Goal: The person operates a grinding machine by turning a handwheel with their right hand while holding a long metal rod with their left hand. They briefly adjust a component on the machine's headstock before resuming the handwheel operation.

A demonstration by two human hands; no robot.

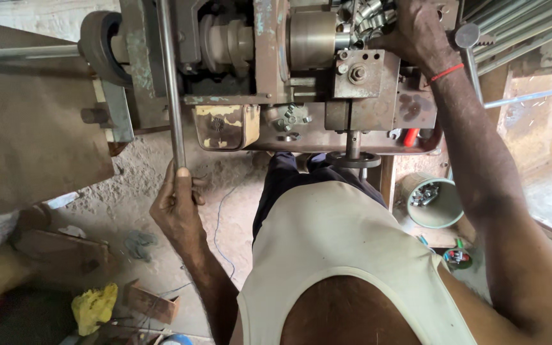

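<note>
Steel rod (170, 76), long and bare: my left hand (177, 207) has its fingers wrapped around the lower end, thumb on top; the rod runs up past the rusty machine (327, 83). Handwheel (352, 158) at the machine's near edge, just above my lap. Green bucket (434, 203) of metal parts, right of it. My right hand (420, 32), farthest, curls closed on a fitting atop the machine.

A metal workshop: a rusty machine (301, 76), steel rods (519, 25), a bucket of fittings (430, 203).
</note>
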